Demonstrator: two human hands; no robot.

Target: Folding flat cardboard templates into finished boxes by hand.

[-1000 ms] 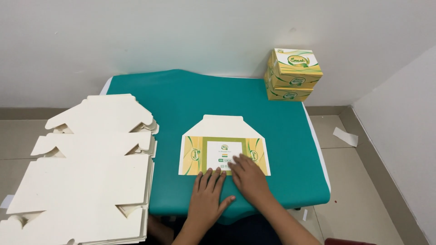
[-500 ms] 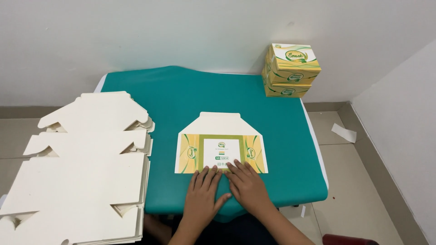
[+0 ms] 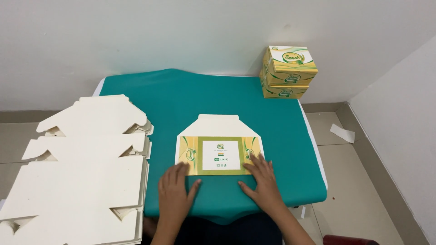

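The left hand (image 3: pixel 175 193) lies flat with the palm down, its fingers together and pointing forward, the thumb spread to the right. The right hand (image 3: pixel 261 181) is also flat and open, fingers slightly spread. Both forearms enter from the bottom edge.

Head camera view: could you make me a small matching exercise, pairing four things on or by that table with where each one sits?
Things:
1. flat printed carton
2. stack of blank cartons
3. folded boxes
4. scrap of paper

Places:
A. on the floor tiles by the right wall
B. far right corner of the green cloth
C. middle of the cloth, under both hands' fingertips
D. left of the cloth, piled flat

Pairs: 1-C, 2-D, 3-B, 4-A. The left hand and right hand press the carton's near edge.
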